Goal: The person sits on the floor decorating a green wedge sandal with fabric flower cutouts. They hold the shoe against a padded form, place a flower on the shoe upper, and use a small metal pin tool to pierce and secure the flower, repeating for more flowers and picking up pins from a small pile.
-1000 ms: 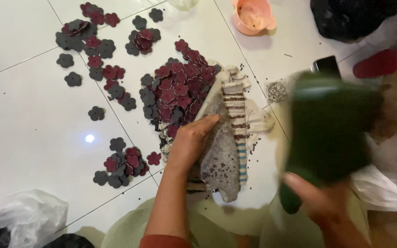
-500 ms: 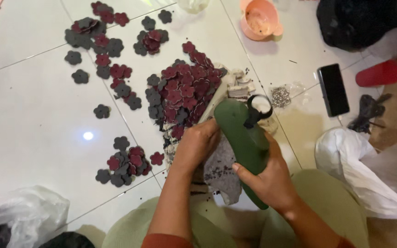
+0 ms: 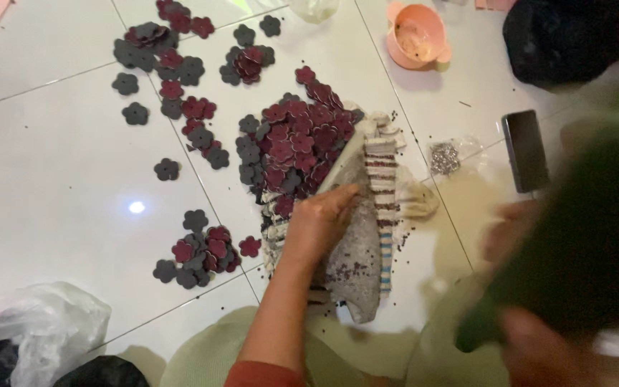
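Swung away since half a second ago, the dark green object [image 3: 582, 244] has left the stone for the right edge of view, a blur at 3 o'clock. Flower cutouts [image 3: 202, 247] lie scattered at 9 o'clock, with a heap [image 3: 299, 140] at 12. At centre, the left hand [image 3: 320, 222] presses flat, fingers spread, on the grey stone slab [image 3: 356, 261] over striped cloth [image 3: 381, 161]. The right hand [image 3: 539, 351], blurred, grips the green object's lower end.

A grey speckled stone slab [image 3: 356, 251] lies tilted on striped cloth [image 3: 382, 168]; a blurred dark-green block [image 3: 582, 244] is raised.
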The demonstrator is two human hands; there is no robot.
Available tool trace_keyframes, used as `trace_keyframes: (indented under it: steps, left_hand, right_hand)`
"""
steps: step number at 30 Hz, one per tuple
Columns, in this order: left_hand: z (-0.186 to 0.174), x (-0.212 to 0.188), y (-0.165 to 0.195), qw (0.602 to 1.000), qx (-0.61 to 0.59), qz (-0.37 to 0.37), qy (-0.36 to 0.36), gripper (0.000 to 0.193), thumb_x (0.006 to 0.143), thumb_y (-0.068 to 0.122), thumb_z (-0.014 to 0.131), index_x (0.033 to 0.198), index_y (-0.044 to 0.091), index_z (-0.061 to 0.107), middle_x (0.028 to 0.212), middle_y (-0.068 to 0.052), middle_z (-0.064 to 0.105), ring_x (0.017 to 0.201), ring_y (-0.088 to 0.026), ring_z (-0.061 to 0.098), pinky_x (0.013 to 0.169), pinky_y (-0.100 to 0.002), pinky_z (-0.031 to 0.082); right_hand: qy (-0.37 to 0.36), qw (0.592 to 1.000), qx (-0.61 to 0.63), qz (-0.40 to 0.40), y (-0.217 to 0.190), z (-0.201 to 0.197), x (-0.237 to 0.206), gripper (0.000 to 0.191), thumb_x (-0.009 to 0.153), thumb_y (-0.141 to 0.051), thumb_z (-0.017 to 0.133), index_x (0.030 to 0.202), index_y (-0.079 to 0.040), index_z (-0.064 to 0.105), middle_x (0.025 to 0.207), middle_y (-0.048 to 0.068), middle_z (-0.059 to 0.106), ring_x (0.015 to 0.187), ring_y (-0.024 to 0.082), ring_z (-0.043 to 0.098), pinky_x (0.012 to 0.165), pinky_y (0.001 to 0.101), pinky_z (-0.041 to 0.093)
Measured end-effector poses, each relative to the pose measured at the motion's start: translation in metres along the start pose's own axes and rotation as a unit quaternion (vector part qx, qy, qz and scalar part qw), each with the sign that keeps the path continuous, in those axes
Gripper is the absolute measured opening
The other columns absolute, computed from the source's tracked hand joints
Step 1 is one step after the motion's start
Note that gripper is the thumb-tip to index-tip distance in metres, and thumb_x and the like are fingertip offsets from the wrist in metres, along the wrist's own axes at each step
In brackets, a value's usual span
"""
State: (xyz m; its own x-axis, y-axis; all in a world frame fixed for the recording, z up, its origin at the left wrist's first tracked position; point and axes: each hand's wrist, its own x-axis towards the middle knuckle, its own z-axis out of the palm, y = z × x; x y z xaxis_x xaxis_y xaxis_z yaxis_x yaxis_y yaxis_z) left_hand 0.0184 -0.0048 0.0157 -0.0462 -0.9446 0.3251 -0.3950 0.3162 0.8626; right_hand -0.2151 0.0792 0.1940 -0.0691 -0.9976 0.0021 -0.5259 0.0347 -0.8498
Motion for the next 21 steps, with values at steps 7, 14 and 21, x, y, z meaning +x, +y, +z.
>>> trace_keyframes:
  steps: [7, 14, 21]
  left_hand:
    - [-0.002, 0.001, -0.001, 0.999, 0.014, -0.03, -0.04, 0.016, 0.092, 0.013, 0.073, 0.108, 0.01, 0.072, 0.102, -0.014, 0.076, 0.09, -0.034, 0.075, 0.076, -0.041, 0.061]
    - [-0.009, 0.001, 0.007, 0.998, -0.013, -0.043, -0.042, 0.02, 0.09, 0.013, 0.073, 0.11, 0.011, 0.074, 0.104, -0.014, 0.076, 0.089, -0.034, 0.075, 0.074, -0.04, 0.061]
    - [-0.008, 0.004, 0.006, 0.999, -0.025, -0.032, -0.016, 0.017, 0.093, 0.017, 0.074, 0.109, 0.012, 0.074, 0.106, -0.013, 0.076, 0.092, -0.032, 0.075, 0.077, -0.039, 0.062]
  right_hand:
    - [-0.073, 0.993, -0.09, -0.016, 0.025, 0.075, 0.021, 0.08, 0.072, -0.022, 0.084, 0.143, -0.004, 0.052, 0.126, 0.015, 0.068, 0.112, 0.026, 0.067, 0.096, 0.0387, 0.053]
    - [-0.024, 0.999, -0.026, 0.039, 0.038, 0.035, 0.003, 0.077, 0.075, -0.018, 0.081, 0.146, -0.003, 0.055, 0.139, 0.014, 0.068, 0.123, 0.028, 0.065, 0.109, 0.0378, 0.049]
    - [-0.047, 0.997, 0.054, 0.033, -0.043, 0.044, 0.029, 0.094, 0.066, -0.021, 0.084, 0.148, 0.001, 0.044, 0.121, 0.011, 0.064, 0.108, 0.021, 0.064, 0.096, 0.0361, 0.052]
